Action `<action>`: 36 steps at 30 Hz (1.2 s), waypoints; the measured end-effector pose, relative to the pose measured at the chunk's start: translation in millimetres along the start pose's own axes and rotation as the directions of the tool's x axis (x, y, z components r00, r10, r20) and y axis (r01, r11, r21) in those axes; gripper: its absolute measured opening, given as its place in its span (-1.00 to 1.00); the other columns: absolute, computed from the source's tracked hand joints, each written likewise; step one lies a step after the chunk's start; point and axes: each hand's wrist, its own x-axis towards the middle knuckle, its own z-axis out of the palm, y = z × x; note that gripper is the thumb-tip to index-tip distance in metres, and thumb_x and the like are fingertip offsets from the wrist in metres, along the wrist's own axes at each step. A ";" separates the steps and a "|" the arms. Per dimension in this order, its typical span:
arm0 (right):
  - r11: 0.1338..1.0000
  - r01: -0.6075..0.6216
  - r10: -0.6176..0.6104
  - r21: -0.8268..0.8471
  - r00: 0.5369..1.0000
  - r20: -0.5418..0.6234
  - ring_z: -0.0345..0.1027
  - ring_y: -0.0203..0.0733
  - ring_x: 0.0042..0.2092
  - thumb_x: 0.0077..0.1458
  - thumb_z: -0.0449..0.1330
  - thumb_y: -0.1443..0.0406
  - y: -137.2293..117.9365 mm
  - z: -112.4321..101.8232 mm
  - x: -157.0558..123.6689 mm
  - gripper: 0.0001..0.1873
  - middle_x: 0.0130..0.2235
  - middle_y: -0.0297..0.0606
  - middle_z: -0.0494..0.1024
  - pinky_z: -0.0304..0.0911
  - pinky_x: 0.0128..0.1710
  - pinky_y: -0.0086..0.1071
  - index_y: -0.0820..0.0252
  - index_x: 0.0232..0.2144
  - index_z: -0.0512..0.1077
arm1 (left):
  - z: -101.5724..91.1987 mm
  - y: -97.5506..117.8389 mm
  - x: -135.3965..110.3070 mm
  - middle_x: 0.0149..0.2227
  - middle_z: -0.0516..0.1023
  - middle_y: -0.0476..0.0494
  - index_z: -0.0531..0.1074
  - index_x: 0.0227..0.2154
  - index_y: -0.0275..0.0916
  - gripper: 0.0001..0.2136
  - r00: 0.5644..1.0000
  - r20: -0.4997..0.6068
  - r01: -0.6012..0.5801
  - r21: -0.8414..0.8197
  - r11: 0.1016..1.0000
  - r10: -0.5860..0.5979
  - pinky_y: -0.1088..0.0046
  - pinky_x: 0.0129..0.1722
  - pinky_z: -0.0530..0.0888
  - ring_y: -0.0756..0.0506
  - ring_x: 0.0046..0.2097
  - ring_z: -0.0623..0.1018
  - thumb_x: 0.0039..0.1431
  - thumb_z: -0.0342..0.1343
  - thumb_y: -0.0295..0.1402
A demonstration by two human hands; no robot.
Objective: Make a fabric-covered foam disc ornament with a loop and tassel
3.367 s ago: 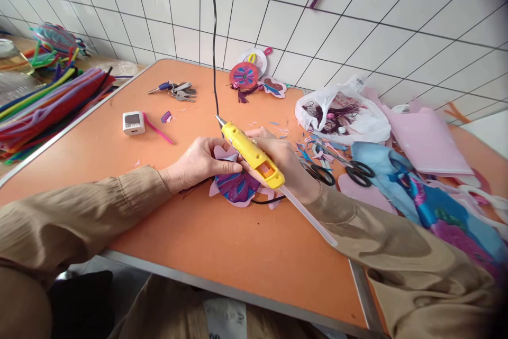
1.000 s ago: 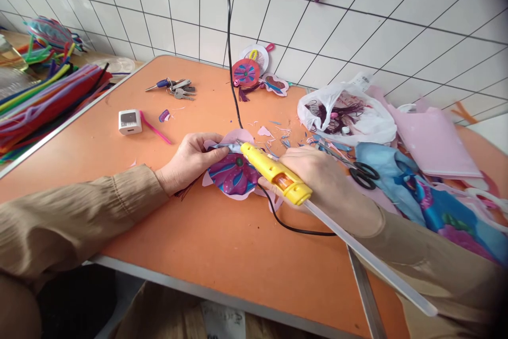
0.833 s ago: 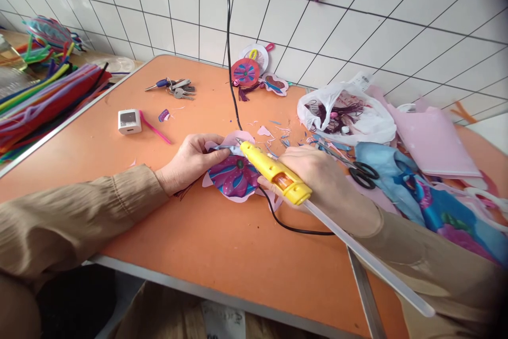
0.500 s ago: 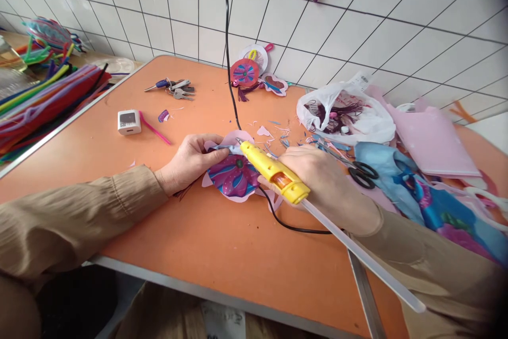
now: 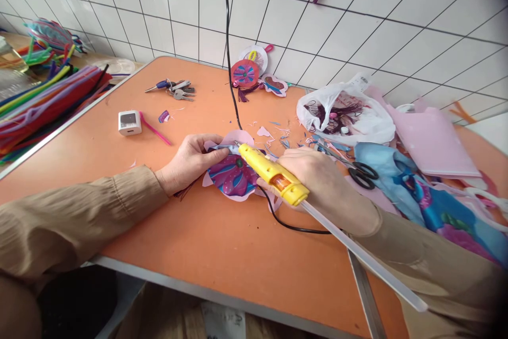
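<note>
My right hand [image 5: 317, 183] is wrapped round a yellow glue gun [image 5: 272, 174] with a long clear glue stick [image 5: 365, 262] trailing back toward me. Its nozzle points at the far edge of a purple and pink flower-shaped craft piece [image 5: 232, 176] lying on the orange table [image 5: 222, 244]. My left hand [image 5: 190, 162] pinches the craft piece's upper left edge, fingers pressed on it. The gun's black cord [image 5: 228, 37] runs up past the tiled wall and loops on the table under my right wrist.
Black-handled scissors [image 5: 359, 172] and paper scraps lie right of my hand, beside a white plastic bag [image 5: 345, 114], blue fabric [image 5: 428, 207] and pink sheets [image 5: 432, 143]. Keys [image 5: 177, 89], a white charger [image 5: 129, 122], finished crafts [image 5: 248, 72] and pipe cleaners [image 5: 43, 101] lie farther back and to the left.
Since 3.4 s ago the glue gun has come down from above the craft piece, its nozzle now at the piece's far edge. In the last second the nozzle shifted only slightly.
</note>
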 end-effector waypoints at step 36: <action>0.995 -0.094 0.097 -0.024 0.983 0.159 0.20 -0.25 -0.49 0.04 0.26 0.11 -6.8 -14.5 3.2 -0.60 -0.58 -0.28 0.40 -0.03 -0.41 -0.34 0.14 -0.67 0.25 | 0.2 2.4 -0.4 -0.54 0.50 -0.01 0.57 -0.34 -0.35 -0.68 0.999 0.035 -0.003 0.065 0.998 0.000 0.55 -0.55 0.32 0.05 -0.53 0.39 0.05 0.33 -0.14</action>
